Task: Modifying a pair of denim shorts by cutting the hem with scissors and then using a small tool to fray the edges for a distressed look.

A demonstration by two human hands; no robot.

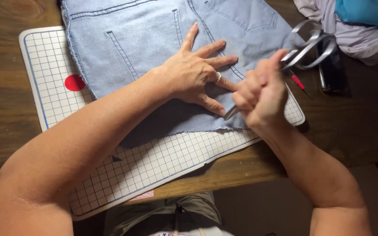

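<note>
A piece of light blue denim (154, 39) with stitched pockets lies spread on a white gridded cutting mat (154, 166). My left hand (197, 72) presses flat on the denim with fingers spread, a ring on one finger. My right hand (261, 94) is closed around metal scissors (305, 48); the handles stick up to the right, blurred. The blade tip pokes out below my fist at the denim's frayed lower edge, just beside my left thumb.
The mat lies on a dark wooden table (1, 109) and carries a red dot (74, 82). A red-handled small tool (298, 82) and a dark object (331, 72) lie right of the denim. Pale and teal fabric (355, 22) is heaped at the top right.
</note>
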